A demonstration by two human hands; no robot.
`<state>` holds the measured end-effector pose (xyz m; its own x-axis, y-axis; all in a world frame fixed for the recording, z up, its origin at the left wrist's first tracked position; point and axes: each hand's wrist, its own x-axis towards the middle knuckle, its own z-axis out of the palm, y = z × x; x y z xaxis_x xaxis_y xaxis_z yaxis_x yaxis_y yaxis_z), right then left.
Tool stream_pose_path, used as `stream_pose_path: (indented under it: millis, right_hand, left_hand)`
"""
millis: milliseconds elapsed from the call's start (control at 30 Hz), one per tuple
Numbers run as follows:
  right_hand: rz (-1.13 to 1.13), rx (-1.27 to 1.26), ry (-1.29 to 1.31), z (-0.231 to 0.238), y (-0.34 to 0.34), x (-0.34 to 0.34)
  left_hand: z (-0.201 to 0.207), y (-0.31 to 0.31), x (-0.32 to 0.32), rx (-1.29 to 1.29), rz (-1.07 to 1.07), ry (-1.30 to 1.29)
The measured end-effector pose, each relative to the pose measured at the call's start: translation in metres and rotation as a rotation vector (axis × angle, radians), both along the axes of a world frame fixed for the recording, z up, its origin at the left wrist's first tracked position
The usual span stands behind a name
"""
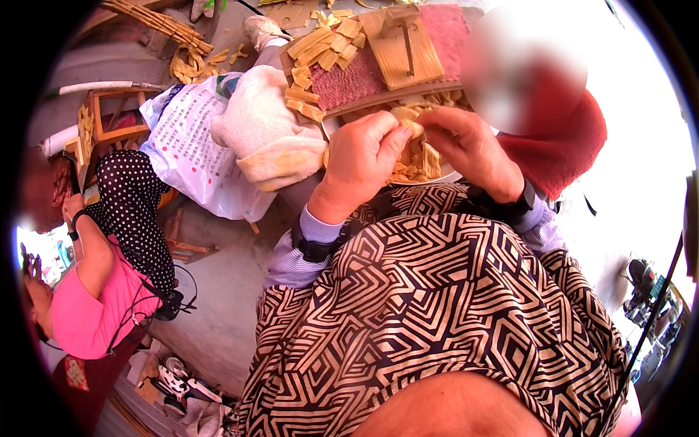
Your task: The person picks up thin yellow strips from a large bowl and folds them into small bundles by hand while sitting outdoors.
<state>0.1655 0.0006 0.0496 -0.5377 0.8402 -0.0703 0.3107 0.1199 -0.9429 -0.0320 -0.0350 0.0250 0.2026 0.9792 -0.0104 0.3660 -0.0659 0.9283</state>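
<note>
My left hand (364, 156) and my right hand (473, 149) meet in front of my apron, fingers pinched on a pale yellow strip (410, 125). The strip looks folded or twisted between the two thumbs; its exact kind is unclear. Just under my hands, a pale-rimmed container holds loose yellow strips (431, 162), partly hidden by my fingers. Beyond them lies a board covered with pink cloth (349, 86). Short flat yellow pieces (324, 45) are heaped on its left part, and a wooden block with an upright metal rod (403, 51) stands on it.
A pinkish-white towel (255, 120) and a white plastic bag (193, 146) lie to the left. Past them are a small wooden frame (116, 116) and a bundle of long strips (156, 25). A person in a pink top (95, 306) sits at left; red cloth (557, 146) is at right.
</note>
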Motion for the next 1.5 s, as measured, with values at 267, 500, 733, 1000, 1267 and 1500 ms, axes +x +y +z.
stream_pose_path:
  millis: [267,500,733,1000,1267,1500]
  right_hand:
    - [0.059,-0.004,0.054,-0.013,0.010,0.010]
    - [0.041,0.040,-0.016,-0.006,0.011,0.016]
    - [0.122,0.125,-0.038,0.006,0.018,0.010]
    - [0.261,0.008,-0.008,0.027,0.012,0.028]
    - [0.124,0.019,-0.073,0.029,0.020,0.027]
    - [0.241,0.347,-0.201,0.032,0.015,0.031]
  left_hand:
    - [0.014,-0.005,0.000,-0.790,0.199,-1.053]
    - [0.025,-0.005,-0.014,-0.293,0.039,-0.294]
    - [0.010,0.018,0.015,-0.082,0.003,-0.260]
    - [0.009,-0.008,0.004,-0.430,-0.198,-0.531]
    - [0.012,0.005,0.016,-0.393,-0.114,-0.423]
    - [0.015,0.014,0.010,-0.365,-0.248,-0.215]
